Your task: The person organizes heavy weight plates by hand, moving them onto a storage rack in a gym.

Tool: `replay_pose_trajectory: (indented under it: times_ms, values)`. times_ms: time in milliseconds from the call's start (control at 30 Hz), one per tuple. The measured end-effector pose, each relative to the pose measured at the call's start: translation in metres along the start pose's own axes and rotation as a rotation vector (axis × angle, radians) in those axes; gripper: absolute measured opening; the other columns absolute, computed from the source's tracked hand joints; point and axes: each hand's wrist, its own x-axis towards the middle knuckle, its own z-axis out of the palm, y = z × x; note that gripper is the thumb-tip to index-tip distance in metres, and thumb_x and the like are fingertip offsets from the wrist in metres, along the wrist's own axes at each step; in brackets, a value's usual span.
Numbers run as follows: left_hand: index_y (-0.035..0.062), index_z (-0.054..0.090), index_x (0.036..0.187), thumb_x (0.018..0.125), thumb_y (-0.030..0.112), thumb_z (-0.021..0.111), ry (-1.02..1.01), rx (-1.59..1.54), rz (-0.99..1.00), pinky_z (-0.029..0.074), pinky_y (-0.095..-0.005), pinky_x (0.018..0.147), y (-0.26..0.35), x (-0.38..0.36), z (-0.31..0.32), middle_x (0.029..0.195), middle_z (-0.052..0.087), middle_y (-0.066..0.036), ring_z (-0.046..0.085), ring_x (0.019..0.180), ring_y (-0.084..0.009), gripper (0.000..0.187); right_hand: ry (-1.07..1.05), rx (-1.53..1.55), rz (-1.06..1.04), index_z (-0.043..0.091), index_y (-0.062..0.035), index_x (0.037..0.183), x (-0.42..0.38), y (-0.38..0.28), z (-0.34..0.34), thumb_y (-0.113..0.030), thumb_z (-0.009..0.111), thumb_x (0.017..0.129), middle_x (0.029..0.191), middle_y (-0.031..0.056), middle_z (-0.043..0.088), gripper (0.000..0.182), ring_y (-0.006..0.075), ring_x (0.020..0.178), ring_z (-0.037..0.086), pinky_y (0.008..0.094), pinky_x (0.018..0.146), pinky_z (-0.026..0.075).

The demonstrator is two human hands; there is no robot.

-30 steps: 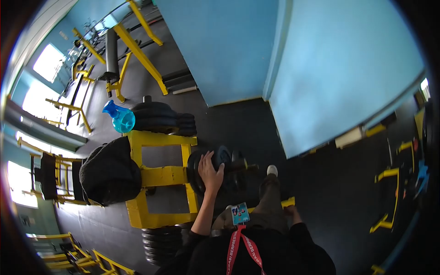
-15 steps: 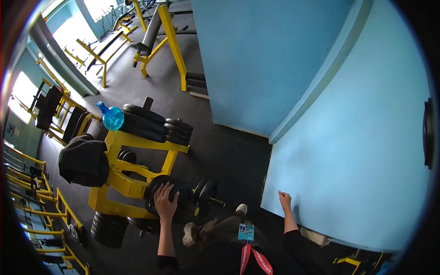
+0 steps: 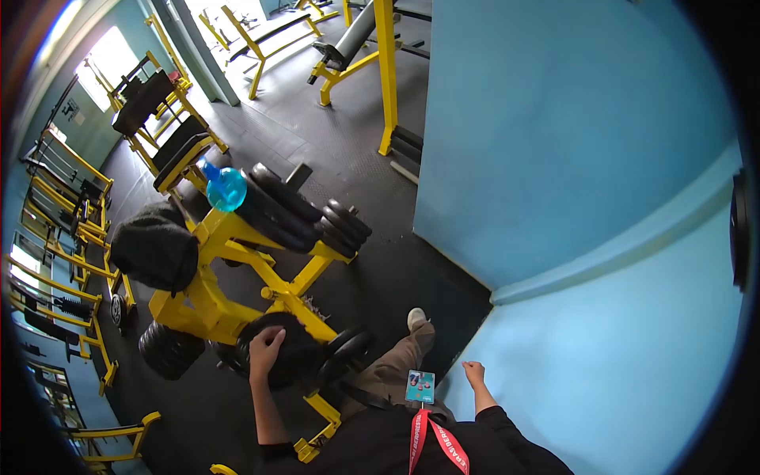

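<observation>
Left hand (image 3: 265,352) remains clamped over a black weight plate (image 3: 291,358) on the yellow rack (image 3: 229,305); right hand (image 3: 474,372), now fisted, has left the blue wall (image 3: 633,332).

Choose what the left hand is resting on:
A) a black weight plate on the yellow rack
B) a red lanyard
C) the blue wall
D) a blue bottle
A: the left hand lies on a black weight plate on the yellow rack, far from the blue bottle.
</observation>
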Motion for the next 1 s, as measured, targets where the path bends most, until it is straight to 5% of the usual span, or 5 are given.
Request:
replay_pose_trajectory:
  times_ms: [133,200,500,700,1000]
  values:
    - [-0.0013,0.057,0.093,0.073,0.025,0.06,0.235,0.263,-0.095,0.044,-0.031,0.072,0.059,0.037,0.038,0.086,0.06,-0.015,0.058,0.082,-0.0246,0.033,0.017,-0.131,-0.02,0.055,-0.0006,0.056,0.107,-0.02,-0.024,-0.038,0.058,0.07,0.061,0.0157,0.057,0.04,0.0335,0.062,0.054,0.0405,0.058,0.04]
    - [-0.0017,0.056,0.095,0.073,0.024,0.06,0.23,0.15,-0.073,0.044,-0.0315,0.074,0.083,0.067,0.062,0.089,0.059,-0.017,0.057,0.085,-0.0257,0.034,0.044,-0.082,-0.096,0.052,-0.0021,0.051,0.162,-0.048,-0.037,-0.036,0.058,0.073,0.047,0.0085,0.049,0.041,0.0209,0.045,0.047,0.0339,0.047,0.038]
    - [-0.0009,0.045,0.109,0.074,0.004,0.051,0.791,0.06,0.312,0.031,-0.0368,0.093,0.183,0.253,0.094,0.116,0.044,-0.018,0.042,0.108,-0.0328,0.037,-0.353,0.446,-0.347,0.056,-0.0067,0.077,0.313,-0.364,-0.055,-0.013,0.051,0.076,0.059,0.001,0.054,0.008,0.0063,0.049,0.046,0.0194,0.043,0.037]
    - [0.003,0.036,0.119,0.072,0.009,0.056,0.97,0.383,0.069,0.024,-0.0378,0.098,0.181,0.337,0.1,0.13,0.029,-0.016,0.028,0.119,-0.0317,0.051,-0.677,0.344,-0.529,0.057,-0.005,0.08,0.38,-0.568,0.02,-0.007,0.05,0.075,0.064,0.0024,0.056,0.009,0.0077,0.056,0.052,0.0201,0.048,0.04]
    - [0.0077,0.038,0.119,0.077,0.016,0.056,1.205,0.568,-0.266,0.034,-0.0403,0.091,0.166,0.387,0.106,0.125,0.034,-0.02,0.038,0.111,-0.0353,0.046,-1.038,0.043,-0.797,0.056,-0.0056,0.084,0.375,-0.807,0.133,-0.018,0.055,0.079,0.07,0.0016,0.058,0.013,0.0075,0.065,0.055,0.0207,0.057,0.045]
